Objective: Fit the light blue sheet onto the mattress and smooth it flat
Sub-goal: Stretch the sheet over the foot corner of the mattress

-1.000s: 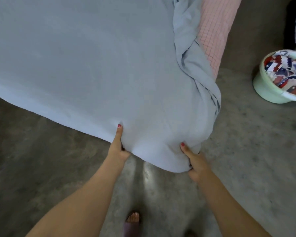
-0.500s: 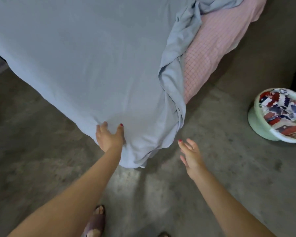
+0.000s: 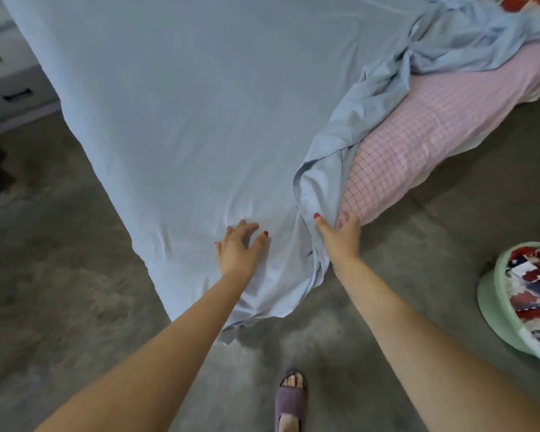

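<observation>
At mattress (image 3: 418, 145) corner, left hand (image 3: 239, 247) flat on sheet (image 3: 184, 104), right hand (image 3: 340, 235) pinching bunched edge

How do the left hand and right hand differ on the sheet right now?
The left hand lies open, fingers spread flat on the smooth light blue sheet; the right hand grips its bunched edge beside the pink checked mattress. The left rests on spread cloth, the right at crumpled folds. Both touch the sheet near the bed's corner.

Open concrete floor (image 3: 371, 307) spreads below the mattress corner. A green basin (image 3: 496, 307) stands well off to the right, and a drawer unit (image 3: 10, 88) hugs the bed's left side. Bunched sheet (image 3: 340, 157) ridges the pink mattress (image 3: 434, 126) edge.
</observation>
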